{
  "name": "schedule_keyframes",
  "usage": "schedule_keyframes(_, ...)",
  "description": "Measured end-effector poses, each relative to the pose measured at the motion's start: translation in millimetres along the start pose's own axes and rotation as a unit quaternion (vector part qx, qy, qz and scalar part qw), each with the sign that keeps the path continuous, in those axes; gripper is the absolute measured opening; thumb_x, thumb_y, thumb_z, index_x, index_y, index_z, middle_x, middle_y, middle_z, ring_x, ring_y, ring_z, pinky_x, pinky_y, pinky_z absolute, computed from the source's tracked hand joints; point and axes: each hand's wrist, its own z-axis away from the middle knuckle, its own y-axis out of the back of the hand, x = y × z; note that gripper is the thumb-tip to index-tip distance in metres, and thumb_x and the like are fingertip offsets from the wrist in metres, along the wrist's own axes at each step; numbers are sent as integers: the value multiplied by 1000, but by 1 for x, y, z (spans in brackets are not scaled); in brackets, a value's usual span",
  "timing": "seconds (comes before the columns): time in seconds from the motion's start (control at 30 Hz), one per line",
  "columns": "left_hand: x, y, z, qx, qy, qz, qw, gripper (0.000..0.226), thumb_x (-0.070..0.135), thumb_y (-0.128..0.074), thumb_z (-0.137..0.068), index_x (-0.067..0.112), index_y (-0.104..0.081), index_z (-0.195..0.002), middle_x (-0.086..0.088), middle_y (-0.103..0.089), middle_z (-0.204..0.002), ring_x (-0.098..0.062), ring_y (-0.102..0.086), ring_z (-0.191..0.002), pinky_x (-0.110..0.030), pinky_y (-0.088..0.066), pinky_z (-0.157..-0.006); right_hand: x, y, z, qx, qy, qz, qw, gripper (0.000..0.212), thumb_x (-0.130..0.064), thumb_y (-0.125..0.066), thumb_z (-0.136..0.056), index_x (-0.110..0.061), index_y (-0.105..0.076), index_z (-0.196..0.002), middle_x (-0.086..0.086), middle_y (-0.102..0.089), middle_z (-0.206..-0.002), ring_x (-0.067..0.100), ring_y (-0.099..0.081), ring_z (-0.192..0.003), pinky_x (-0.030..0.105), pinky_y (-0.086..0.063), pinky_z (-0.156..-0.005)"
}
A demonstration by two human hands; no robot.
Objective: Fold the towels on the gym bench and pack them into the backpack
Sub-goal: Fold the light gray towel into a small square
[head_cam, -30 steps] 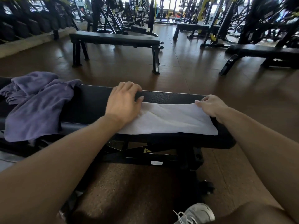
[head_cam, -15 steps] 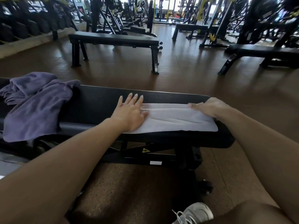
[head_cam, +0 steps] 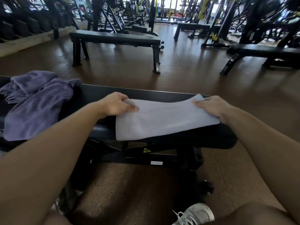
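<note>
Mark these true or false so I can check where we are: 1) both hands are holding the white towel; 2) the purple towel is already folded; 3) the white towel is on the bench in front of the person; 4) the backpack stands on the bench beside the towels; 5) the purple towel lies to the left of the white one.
1) True. The left hand and right hand each grip a far corner of the white towel.
2) False. The purple towel lies crumpled and unfolded.
3) True. It lies across the bench, its far edge lifted.
4) False. No backpack shows on the bench.
5) True.
</note>
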Motion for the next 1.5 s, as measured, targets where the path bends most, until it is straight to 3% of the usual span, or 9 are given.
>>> schedule_keyframes(0.2,21,26,3,285,-208,123,928,37,4,-77,-85,22,-46,-73,7,-60,-78,4,-56,-65,-17,-45,-60,-22,2,-7,63,213,-192,956,14,-12,-70,-94,-25,-69,-98,-13,-76,-94,4,-70,-92,22,-54,-85)
schedule_keyframes(0.3,15,35,5,246,-288,-19,925,48,-9,-71,-81,30,-47,-68,0,-70,-85,-13,-68,-78,-33,-57,-71,-11,7,-11,82,266,-75,957,30,2,-71,-87,-27,-66,-83,-14,-71,-80,3,-63,-79,20,-49,-77)
schedule_keyframes(0.47,-16,16,14,-35,-150,-163,975,33,17,-94,-66,22,-65,-80,-5,-72,-90,-19,-65,-81,-33,-51,-78,5,21,-4,-88,271,324,902,52,21,-53,-77,-25,-75,-78,-10,-77,-93,10,-72,-89,23,-55,-77)
schedule_keyframes(0.57,-19,11,17,3,-164,-105,981,35,35,-95,-64,22,-74,-90,3,-72,-94,-9,-61,-86,-25,-45,-80,-13,14,12,-70,274,320,904,47,15,-48,-79,-23,-75,-86,-3,-76,-95,-1,-65,-71,9,-43,-60)
schedule_keyframes(0.7,-20,9,20,11,-201,-166,965,41,34,-91,-72,25,-79,-109,11,-70,-112,-6,-59,-108,-17,-40,-100,-24,-15,27,-124,306,296,896,19,-32,-82,-83,-31,-75,-101,-20,-71,-103,-14,-61,-88,2,-36,-78)
schedule_keyframes(0.9,-23,-1,28,24,-203,-258,944,58,31,-70,-85,28,-59,-142,6,-57,-146,-15,-49,-138,-26,-34,-116,-15,-40,27,-123,326,343,872,42,-65,-70,-75,-43,-73,-110,-22,-64,-111,6,-56,-112,36,-42,-105)
schedule_keyframes(1.1,-19,-12,29,68,-253,-293,920,32,19,-52,-91,17,-73,-115,-6,-73,-119,-29,-63,-116,-40,-50,-98,-16,-56,35,4,407,404,820,24,-34,-61,-88,-34,-73,-108,-15,-69,-112,13,-57,-112,33,-43,-97)
schedule_keyframes(1.27,-23,4,23,223,-171,-143,949,14,24,-54,-99,23,-68,-97,1,-69,-90,-25,-62,-88,-41,-50,-76,-15,-42,23,-3,322,412,852,11,-31,-60,-91,-34,-67,-99,-11,-67,-97,22,-63,-103,35,-47,-82)
schedule_keyframes(1.5,-17,26,20,269,-120,-103,950,27,49,-70,-90,24,-74,-81,3,-63,-79,-17,-58,-73,-32,-46,-68,-32,-31,23,104,302,61,946,4,-30,-73,-92,-28,-74,-89,-16,-73,-87,-2,-64,-78,18,-47,-73)
